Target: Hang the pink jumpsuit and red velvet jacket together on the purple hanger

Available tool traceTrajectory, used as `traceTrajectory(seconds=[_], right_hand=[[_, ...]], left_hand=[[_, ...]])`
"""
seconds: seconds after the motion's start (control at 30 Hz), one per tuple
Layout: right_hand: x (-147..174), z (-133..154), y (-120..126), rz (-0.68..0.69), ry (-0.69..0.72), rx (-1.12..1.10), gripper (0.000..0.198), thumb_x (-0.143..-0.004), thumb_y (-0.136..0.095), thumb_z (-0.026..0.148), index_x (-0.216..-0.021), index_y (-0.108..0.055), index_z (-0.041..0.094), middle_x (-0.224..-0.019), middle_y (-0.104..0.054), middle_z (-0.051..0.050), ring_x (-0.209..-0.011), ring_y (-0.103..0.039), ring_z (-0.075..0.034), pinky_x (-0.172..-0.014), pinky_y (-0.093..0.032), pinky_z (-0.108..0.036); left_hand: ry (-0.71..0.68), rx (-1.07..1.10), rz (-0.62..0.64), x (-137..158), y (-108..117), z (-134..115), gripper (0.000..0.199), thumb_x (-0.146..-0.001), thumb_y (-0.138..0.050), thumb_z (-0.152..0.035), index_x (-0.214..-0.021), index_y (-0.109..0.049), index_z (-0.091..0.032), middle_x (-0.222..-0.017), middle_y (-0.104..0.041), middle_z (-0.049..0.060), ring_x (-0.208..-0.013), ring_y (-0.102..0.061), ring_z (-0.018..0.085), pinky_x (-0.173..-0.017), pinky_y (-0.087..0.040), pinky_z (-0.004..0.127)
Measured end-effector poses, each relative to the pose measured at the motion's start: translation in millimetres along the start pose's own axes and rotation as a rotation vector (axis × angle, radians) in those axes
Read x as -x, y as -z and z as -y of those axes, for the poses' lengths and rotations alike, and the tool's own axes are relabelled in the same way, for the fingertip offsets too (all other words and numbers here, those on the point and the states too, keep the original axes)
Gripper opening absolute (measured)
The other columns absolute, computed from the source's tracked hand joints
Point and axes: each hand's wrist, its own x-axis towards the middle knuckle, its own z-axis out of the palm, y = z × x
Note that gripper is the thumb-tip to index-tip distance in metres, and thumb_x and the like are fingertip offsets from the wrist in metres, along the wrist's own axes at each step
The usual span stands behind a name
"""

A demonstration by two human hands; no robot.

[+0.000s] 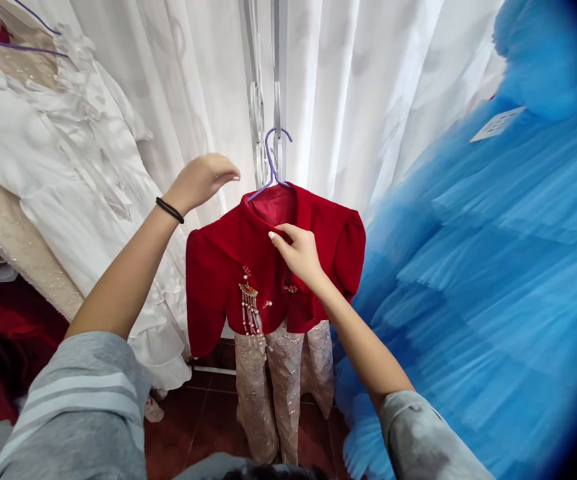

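Observation:
A short red jacket point(208, 267) hangs on a purple hanger point(270, 150), with a beaded tassel brooch point(248, 300) on its front. My right hand point(301, 253) is at the neckline, thumb and forefinger closed on the collar edge. Up beside the hanger, my left hand point(203, 180) is in the air, its fingers curled together with nothing visible in them. It does not touch the jacket. Below the jacket hang pale pink patterned trousers point(286, 373) with a shiny surface.
White dresses point(83, 180) hang on the left, dark red garments point(13, 333) beneath. A layered blue tulle gown point(493, 280) with a white tag point(497, 124) fills the right. White curtains point(338, 87) and a metal rack post point(279, 53) stand behind, above a brown tiled floor point(213, 420).

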Motion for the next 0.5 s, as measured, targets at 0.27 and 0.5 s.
traceTrajectory(seconds=[0.27,0.5], right_hand=[[21.6,-15.8,3.7,-0.077,-0.078,-0.142,0.032,-0.090,-0.049,0.042,-0.081,-0.065,0.016,-0.068,-0.064,-0.002,-0.060,-0.052,-0.013,-0.061,-0.036,-0.025],[28.9,-6.0,-4.4,-0.080,-0.095,-0.050,0.028,-0.093,-0.050,0.038,-0.092,-0.068,0.017,-0.074,-0.067,-0.003,-0.061,-0.054,-0.015,-0.063,-0.038,-0.027]], left_hand=[[0.036,0.146,0.213,17.9,-17.9,-3.4,0.020,-0.077,-0.066,-0.034,-0.089,-0.079,-0.024,-0.095,-0.075,0.006,-0.093,-0.068,0.024,-0.089,-0.050,0.035],[0.020,0.068,0.287,-15.5,-4.9,-6.8,0.009,-0.064,-0.074,-0.017,-0.068,-0.078,-0.024,-0.066,-0.071,0.002,-0.066,-0.063,0.022,-0.086,-0.048,0.039]])
